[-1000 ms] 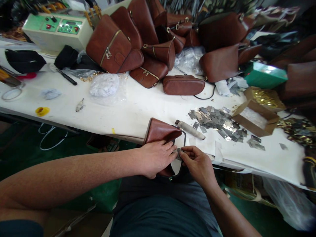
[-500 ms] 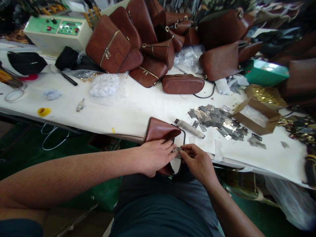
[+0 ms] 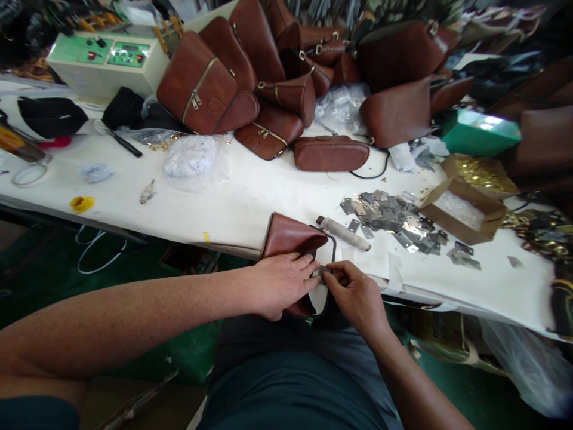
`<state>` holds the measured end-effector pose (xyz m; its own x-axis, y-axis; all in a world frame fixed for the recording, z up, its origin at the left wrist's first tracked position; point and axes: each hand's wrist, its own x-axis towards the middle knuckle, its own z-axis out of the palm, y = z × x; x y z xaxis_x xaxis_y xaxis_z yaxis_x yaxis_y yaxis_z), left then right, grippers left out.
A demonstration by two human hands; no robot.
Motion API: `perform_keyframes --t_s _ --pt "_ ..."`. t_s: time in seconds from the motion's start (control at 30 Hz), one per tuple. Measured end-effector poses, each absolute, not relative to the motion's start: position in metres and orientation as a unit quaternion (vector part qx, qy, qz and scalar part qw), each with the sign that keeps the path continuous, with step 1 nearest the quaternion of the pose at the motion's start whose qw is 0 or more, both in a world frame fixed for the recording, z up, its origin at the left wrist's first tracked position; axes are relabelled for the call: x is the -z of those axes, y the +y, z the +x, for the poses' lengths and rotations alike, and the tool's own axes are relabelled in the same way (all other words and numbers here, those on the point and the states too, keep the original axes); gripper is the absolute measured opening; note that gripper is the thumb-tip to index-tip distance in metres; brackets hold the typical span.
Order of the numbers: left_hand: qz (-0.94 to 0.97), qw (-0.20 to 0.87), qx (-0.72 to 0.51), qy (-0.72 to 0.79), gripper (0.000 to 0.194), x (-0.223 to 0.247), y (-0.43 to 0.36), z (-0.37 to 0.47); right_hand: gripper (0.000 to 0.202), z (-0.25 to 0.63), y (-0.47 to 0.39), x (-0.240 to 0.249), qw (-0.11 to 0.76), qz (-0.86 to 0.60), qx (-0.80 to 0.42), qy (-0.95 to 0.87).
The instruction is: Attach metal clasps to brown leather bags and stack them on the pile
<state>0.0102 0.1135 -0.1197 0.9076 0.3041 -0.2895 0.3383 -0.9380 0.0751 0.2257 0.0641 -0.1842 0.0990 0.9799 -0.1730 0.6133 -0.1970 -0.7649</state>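
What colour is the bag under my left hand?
The bag is reddish brown, best seen in the head view, beyond your left hand.

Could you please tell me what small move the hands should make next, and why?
Probably, the right hand should ease the small grey plate flat against the pale panel. Its fingertips pinch the plate right by that panel, and the left hand lies on the brown bag, which should help steady it.
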Motion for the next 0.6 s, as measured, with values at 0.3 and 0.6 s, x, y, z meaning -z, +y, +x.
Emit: perform_keyframes --t_s 0.3,0.6 --pt "0.975 0.058 0.108 0.184 0.097 0.124 0.110 0.011 0.019 0.228 0.070 0.183 0.226 -0.695 -0.328 -0.598" --pt "0.977 0.061 0.111 0.169 0.103 0.124 0.114 0.015 0.027 0.254 0.111 0.159 0.353 -0.637 -0.141 -0.671"
